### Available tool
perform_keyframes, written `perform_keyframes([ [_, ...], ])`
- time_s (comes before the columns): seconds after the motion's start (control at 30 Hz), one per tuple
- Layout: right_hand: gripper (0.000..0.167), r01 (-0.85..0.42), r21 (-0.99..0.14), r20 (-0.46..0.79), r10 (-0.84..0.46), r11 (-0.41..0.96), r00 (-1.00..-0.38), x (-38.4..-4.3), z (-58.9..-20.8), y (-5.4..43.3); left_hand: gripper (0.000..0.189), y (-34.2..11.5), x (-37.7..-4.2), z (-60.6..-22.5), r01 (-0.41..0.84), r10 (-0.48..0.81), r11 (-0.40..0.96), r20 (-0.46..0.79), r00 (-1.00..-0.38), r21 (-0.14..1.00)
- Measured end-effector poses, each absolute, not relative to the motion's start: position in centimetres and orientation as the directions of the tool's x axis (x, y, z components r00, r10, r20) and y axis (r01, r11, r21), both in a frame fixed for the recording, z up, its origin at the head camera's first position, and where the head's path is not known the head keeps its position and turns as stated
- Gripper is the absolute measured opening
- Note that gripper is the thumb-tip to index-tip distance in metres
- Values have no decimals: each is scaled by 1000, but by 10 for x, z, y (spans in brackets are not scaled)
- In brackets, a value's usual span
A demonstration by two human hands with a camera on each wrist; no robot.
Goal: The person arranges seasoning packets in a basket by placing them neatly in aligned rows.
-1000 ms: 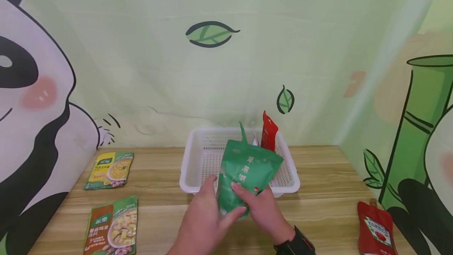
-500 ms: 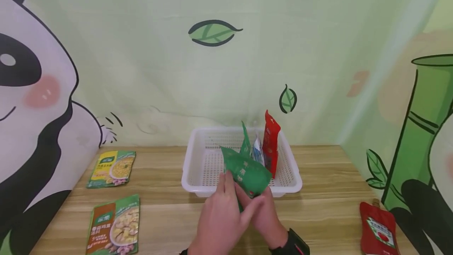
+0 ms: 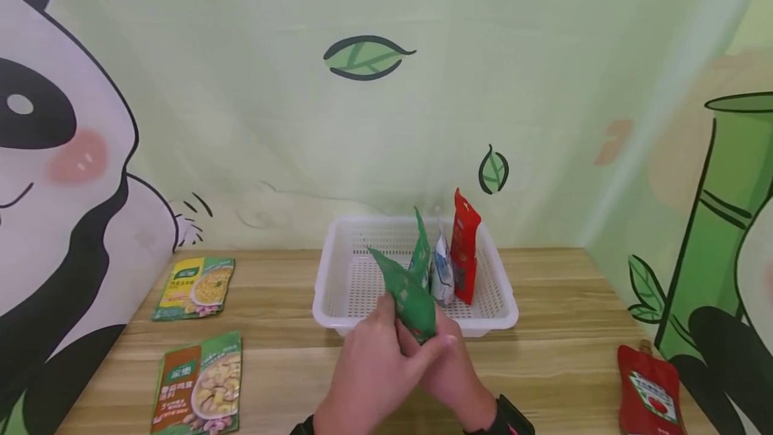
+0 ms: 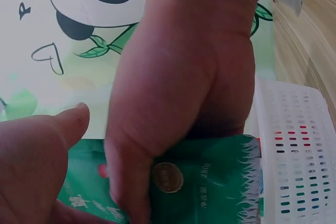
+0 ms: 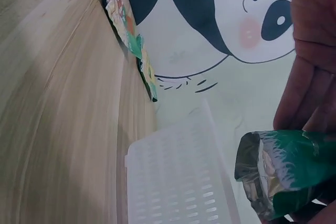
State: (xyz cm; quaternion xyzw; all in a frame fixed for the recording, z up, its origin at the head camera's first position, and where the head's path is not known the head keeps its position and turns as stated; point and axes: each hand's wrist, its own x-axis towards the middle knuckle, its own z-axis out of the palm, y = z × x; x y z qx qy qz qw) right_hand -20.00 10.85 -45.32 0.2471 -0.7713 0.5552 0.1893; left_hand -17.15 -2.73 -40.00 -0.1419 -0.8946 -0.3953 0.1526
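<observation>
Both hands hold a green stand-up pouch with white lettering (image 3: 410, 297), close in front of the white basket's near rim. The left hand (image 3: 374, 371) has its fingers along the pouch's left side, its thumb lying over toward the right hand. Gripping from the right, the right hand (image 3: 455, 371) lays its thumb across the pouch in the left wrist view. The pouch's lower part is hidden by the hands in the head view. Its silvery folded base (image 5: 252, 169) shows in the right wrist view.
Inside the white plastic basket (image 3: 329, 317) stand a green pouch (image 3: 421, 250), a white-and-blue pouch (image 3: 443, 274) and a red pouch (image 3: 465, 247). Two food packets, one yellow (image 3: 193, 287) and one brown (image 3: 199, 384), lie left. A red spouted pouch (image 3: 649, 388) is at right.
The green pouch has turned from showing its broad front to a narrower, tilted side. Both hands have shifted around it and drawn closer together, uncovering the white-and-blue pouch in the basket.
</observation>
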Motion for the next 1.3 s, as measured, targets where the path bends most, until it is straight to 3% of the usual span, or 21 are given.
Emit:
perform_keyframes([
  [0.17,49,-576,-781,528,-237,244,-816,-200,-454,114,92,-31,-176,-397,308,124,630,299,-946,713],
  [0.3,73,-546,-828,488,-315,129,-814,-200,-454,116,80,-34,-180,-396,294,97,630,303,-948,719],
  [0.43,79,-490,-870,444,-357,48,-822,-200,-456,117,60,-37,-181,-398,319,88,640,346,-934,699],
  [0.7,70,-543,-840,501,-376,6,-779,-199,-462,122,34,-40,-181,-404,391,90,625,435,-896,676],
  [0.93,77,-576,-815,505,-410,62,-759,-202,-456,130,10,-41,-183,-415,511,67,585,590,-805,630],
  [1.07,69,-613,-776,507,-430,151,-747,-206,-449,138,7,-41,-186,-415,524,64,595,614,-787,609],
  [1.3,50,-701,-599,551,-435,388,-712,-221,-441,156,15,-45,-193,-406,505,98,627,584,-806,593],
])
